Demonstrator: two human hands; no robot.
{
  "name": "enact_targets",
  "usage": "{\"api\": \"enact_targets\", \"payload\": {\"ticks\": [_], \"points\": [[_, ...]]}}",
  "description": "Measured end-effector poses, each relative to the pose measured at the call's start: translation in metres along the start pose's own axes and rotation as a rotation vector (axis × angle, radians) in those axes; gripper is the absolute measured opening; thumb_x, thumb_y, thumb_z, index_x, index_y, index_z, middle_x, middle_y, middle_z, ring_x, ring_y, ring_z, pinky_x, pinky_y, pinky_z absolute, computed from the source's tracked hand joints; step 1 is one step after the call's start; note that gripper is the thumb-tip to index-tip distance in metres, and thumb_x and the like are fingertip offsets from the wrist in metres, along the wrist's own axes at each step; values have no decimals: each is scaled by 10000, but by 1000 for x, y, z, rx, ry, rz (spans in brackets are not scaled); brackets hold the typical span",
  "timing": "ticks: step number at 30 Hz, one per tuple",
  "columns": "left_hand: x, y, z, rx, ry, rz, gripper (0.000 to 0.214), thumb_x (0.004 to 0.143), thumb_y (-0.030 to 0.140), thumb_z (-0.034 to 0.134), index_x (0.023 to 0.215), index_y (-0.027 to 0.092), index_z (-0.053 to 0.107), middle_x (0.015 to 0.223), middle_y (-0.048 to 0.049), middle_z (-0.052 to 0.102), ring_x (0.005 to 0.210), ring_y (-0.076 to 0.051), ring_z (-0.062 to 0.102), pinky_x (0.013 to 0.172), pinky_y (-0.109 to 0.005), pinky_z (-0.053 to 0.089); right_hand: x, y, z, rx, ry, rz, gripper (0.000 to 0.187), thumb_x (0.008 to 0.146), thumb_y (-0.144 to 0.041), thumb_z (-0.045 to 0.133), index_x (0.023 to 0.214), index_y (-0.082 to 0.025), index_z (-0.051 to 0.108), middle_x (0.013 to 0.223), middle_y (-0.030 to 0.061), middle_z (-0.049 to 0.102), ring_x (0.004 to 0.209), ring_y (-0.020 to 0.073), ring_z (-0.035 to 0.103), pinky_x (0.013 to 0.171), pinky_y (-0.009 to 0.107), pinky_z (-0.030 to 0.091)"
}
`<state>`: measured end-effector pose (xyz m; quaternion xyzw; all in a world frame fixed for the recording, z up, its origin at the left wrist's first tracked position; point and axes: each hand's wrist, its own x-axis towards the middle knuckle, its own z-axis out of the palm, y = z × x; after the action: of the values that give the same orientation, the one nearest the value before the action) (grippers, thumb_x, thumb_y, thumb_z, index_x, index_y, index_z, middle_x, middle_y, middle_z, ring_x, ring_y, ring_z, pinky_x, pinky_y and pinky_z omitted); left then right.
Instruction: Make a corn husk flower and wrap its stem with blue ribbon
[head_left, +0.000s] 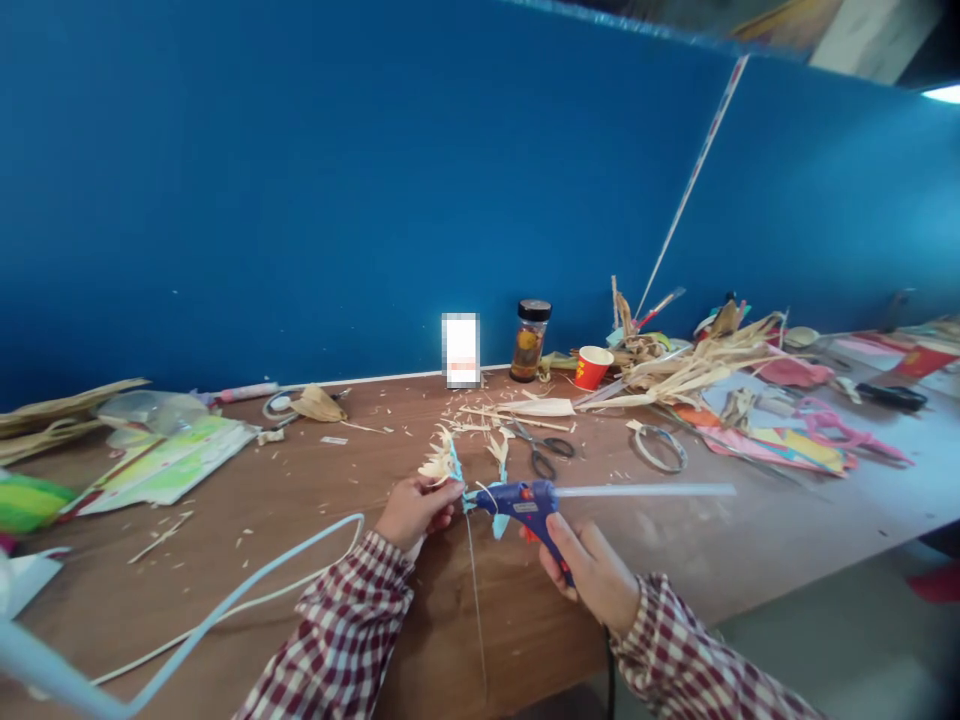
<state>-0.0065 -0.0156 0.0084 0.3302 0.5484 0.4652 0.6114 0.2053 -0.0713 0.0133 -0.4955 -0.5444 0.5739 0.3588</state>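
My left hand (418, 511) pinches a pale husk flower (437, 464) by its light-blue wrapped stem. In my right hand (596, 572) is a blue hot glue gun (526, 500), gripped by its handle, with a long clear glue stick (645, 491) out of its back. The nozzle points left and is at the stem beside my left fingertips; whether it touches I cannot tell. Just behind the gun, a second pale flower (499, 454) with light-blue wrapping shows, partly hidden by the gun. A thin pale strand hangs down from near the nozzle.
Scissors (545, 456) lie behind the glue gun, among husk scraps. A lidded jar (530, 340) and a red paper cup (593, 368) stand near the blue wall. Dried husks (697, 370) and a tape roll (657, 447) lie to the right. A white cable (247, 605) crosses the left.
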Motion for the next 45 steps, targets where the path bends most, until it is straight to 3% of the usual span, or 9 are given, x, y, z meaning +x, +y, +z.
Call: {"api": "enact_targets", "payload": {"ticks": [5, 16, 45], "points": [[-2, 2, 0, 19, -15, -1, 297, 472, 309, 782, 607, 113, 604, 424, 44, 507, 376, -42, 452, 369, -135, 365, 1, 1, 0, -67, -15, -53, 455, 855, -533, 295, 857, -152, 544, 499, -35, 421, 406, 73, 359, 350, 183, 259], [-1, 0, 2, 24, 40, 2, 308, 469, 328, 778, 623, 114, 619, 411, 47, 493, 380, -41, 442, 364, -133, 354, -8, -14, -3, -345, -7, -138, 434, 888, -474, 253, 741, -168, 524, 491, -20, 479, 428, 90, 440, 413, 199, 336], [-1, -1, 3, 45, 31, 14, 322, 465, 339, 774, 615, 115, 599, 431, 41, 503, 393, -50, 448, 373, -148, 360, -6, -15, -5, -373, 41, -165, 409, 892, -456, 264, 723, -180, 513, 494, -17, 487, 442, 104, 461, 459, 221, 356]]}}
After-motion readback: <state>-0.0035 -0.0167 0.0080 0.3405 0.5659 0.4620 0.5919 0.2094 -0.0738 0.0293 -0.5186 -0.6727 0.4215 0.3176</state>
